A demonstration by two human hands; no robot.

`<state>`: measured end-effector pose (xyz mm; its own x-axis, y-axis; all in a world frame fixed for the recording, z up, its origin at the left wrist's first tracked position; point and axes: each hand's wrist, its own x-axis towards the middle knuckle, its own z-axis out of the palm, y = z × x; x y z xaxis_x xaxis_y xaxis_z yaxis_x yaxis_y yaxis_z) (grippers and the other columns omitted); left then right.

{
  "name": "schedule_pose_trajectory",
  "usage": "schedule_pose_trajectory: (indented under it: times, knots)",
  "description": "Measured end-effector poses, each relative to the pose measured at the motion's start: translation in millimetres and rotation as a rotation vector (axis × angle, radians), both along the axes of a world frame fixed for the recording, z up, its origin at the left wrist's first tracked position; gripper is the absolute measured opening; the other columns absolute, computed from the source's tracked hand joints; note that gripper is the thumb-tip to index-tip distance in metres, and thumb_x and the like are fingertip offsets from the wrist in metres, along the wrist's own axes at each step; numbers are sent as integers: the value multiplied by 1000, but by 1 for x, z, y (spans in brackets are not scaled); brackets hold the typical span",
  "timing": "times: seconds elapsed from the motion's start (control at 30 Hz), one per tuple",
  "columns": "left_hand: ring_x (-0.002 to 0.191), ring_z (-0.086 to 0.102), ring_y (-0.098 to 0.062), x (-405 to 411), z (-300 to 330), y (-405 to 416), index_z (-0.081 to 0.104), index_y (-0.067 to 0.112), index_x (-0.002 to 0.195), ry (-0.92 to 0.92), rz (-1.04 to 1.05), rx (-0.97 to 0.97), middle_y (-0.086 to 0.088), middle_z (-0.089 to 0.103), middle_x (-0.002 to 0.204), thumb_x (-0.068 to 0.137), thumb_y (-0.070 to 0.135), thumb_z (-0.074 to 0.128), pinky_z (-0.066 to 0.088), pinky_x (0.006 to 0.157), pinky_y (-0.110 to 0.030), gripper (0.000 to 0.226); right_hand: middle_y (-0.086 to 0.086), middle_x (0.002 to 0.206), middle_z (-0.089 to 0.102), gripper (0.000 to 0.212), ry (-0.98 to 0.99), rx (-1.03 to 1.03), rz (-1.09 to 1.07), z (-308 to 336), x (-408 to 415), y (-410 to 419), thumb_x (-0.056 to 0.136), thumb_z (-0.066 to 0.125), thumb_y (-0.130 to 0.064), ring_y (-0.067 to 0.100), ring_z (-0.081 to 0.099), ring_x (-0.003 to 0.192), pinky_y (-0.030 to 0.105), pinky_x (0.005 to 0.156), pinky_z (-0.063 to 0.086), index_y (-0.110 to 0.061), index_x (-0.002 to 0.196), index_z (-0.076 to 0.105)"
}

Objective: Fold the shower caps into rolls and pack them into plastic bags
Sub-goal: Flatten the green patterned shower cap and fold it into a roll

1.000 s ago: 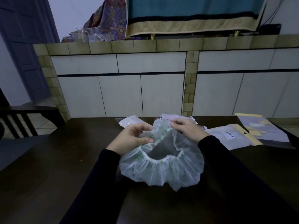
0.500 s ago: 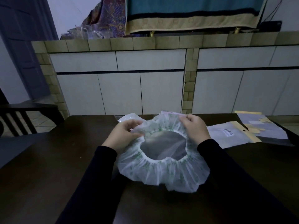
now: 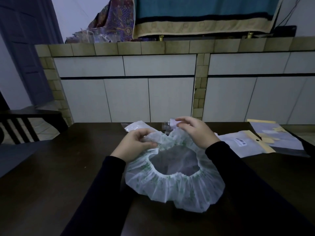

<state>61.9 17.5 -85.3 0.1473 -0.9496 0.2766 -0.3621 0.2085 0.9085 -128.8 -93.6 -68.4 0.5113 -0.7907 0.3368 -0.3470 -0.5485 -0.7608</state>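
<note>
A translucent white shower cap (image 3: 172,189) with a faint green print lies spread on the dark table (image 3: 51,176), its elastic opening facing up. My left hand (image 3: 134,143) pinches the cap's far left rim between thumb and fingers. My right hand (image 3: 194,130) is at the far right rim, fingers loosely bent over the edge; its grip on the cap is unclear. A plastic bag (image 3: 243,143) with a yellow header and barcode label lies flat to the right. Another clear bag (image 3: 134,126) lies just behind my left hand.
More bags with yellow strips (image 3: 272,133) lie at the table's right edge. A small pale packet (image 3: 172,124) sits behind my right hand. A dark chair (image 3: 25,126) stands at the left. Tiled cabinets (image 3: 153,92) run behind the table.
The cap's far rim has been drawn nearer, so the opening looks narrower. My right hand lifted and loosened its fingers at the far rim. My left hand keeps its pinch.
</note>
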Motion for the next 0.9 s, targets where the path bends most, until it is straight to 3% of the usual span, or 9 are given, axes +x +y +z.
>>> schedule_pose_trajectory:
  times: [0.13, 0.23, 0.33, 0.43, 0.6, 0.7, 0.77, 0.83, 0.9]
  knots:
    - [77, 67, -7, 4, 2, 2, 71, 15, 91, 33, 19, 2, 7, 73, 83, 75, -9, 73, 54, 74, -20, 29, -9, 90, 69, 20, 159, -86, -31, 1, 9, -2, 89, 63, -38, 7, 61, 88, 24, 79, 45, -19, 91, 71]
    - [86, 69, -19, 4, 3, 7, 68, 13, 102, 218, -64, 149, -7, 74, 97, 76, -4, 74, 57, 77, -28, 32, -14, 79, 64, 18, -59, -122, -191, -12, 7, 0, 87, 65, -40, 5, 58, 79, 28, 74, 48, -23, 80, 66]
    - [75, 69, -12, -7, 7, 12, 70, 9, 99, 199, -99, 235, -3, 75, 87, 87, 27, 65, 53, 64, -18, 22, -11, 68, 59, 21, -195, -149, -248, -20, 7, 8, 87, 65, -41, 4, 51, 63, 27, 60, 43, -22, 79, 65]
    - [55, 59, -1, -4, 4, 6, 70, 11, 79, 116, 49, 134, 9, 67, 62, 94, 34, 58, 44, 57, -15, 29, -10, 64, 54, 22, -206, -198, -299, -22, 4, 9, 89, 62, -42, 4, 46, 57, 26, 52, 36, -23, 79, 63]
    - [64, 60, 4, 1, -5, -5, 74, 21, 79, -25, 173, -57, 13, 71, 68, 86, 15, 69, 46, 64, -12, 10, -10, 57, 50, 30, -110, -299, -475, -24, -4, 6, 96, 51, -43, 13, 48, 59, 26, 48, 30, -19, 80, 62]
    - [70, 61, 0, 5, -9, -8, 73, 26, 76, -109, 220, -106, 12, 72, 72, 85, 18, 71, 47, 73, -20, 13, -10, 67, 55, 21, -69, -298, -329, -23, -3, 5, 99, 48, -31, 14, 50, 67, 29, 55, 34, -18, 87, 60]
    - [72, 61, -3, 8, -11, -9, 73, 25, 75, -95, 217, -123, 10, 71, 73, 85, 18, 70, 47, 74, -25, 13, -6, 93, 62, 18, -23, -301, -219, -20, -1, 4, 99, 46, -21, 14, 55, 89, 30, 75, 42, -16, 102, 63]
    - [70, 61, 0, 6, -10, -7, 73, 22, 78, -94, 175, -130, 13, 70, 71, 86, 15, 69, 47, 72, -19, 11, -9, 103, 60, 25, -55, -294, -114, -15, 1, 8, 98, 45, -27, 11, 54, 101, 30, 89, 41, -16, 110, 65]
    - [69, 61, 3, 0, -7, -6, 73, 19, 81, -106, 117, -143, 14, 70, 70, 86, 11, 68, 46, 70, -14, 11, -12, 100, 62, 30, -53, -270, -36, -10, 3, 12, 93, 52, -42, 6, 55, 99, 25, 86, 41, -19, 104, 68]
